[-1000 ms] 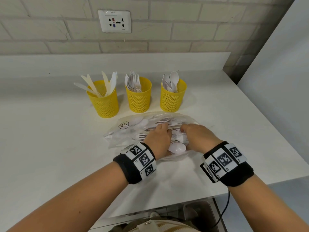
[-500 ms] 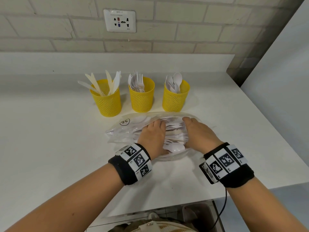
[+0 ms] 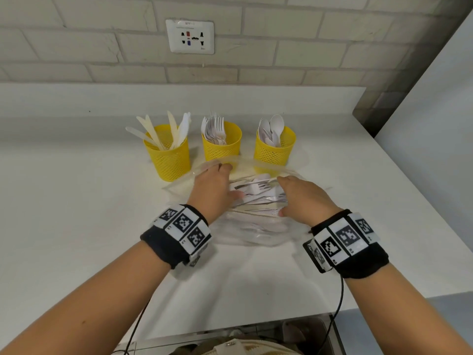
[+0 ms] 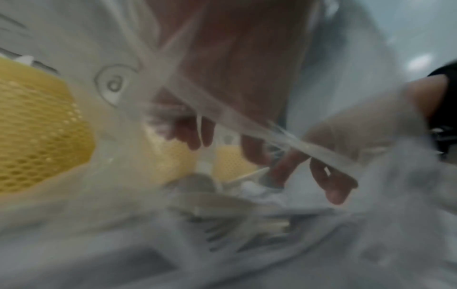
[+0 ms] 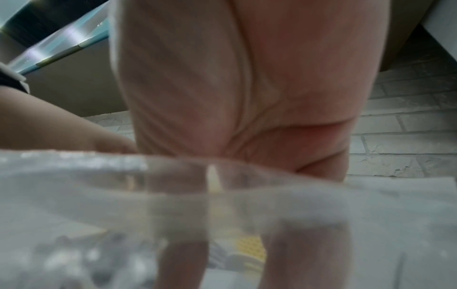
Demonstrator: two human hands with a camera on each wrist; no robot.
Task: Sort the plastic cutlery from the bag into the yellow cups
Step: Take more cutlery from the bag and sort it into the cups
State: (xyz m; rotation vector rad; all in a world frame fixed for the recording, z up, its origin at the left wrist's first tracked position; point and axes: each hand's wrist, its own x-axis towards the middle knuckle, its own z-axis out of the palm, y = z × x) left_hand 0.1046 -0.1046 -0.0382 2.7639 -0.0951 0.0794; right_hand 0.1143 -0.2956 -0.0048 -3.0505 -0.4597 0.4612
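This looks like a plain kitchen or pantry corner. A white table [image 3: 76,226] runs up against a painted brick wall [image 3: 307,55], with a multi-pin wall socket [image 3: 189,36] set in the wall above it. Below the socket, three yellow mesh cups [image 3: 222,147] of plastic cutlery stand in a row.

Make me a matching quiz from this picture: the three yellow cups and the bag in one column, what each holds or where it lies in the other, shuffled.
Column one:
1. left cup
2. middle cup
3. right cup
4. bag

Column two:
A. holds spoons
B. lies in front of the cups, under both hands
C. holds knives
D. holds forks

Pairs: 1-C, 2-D, 3-A, 4-B
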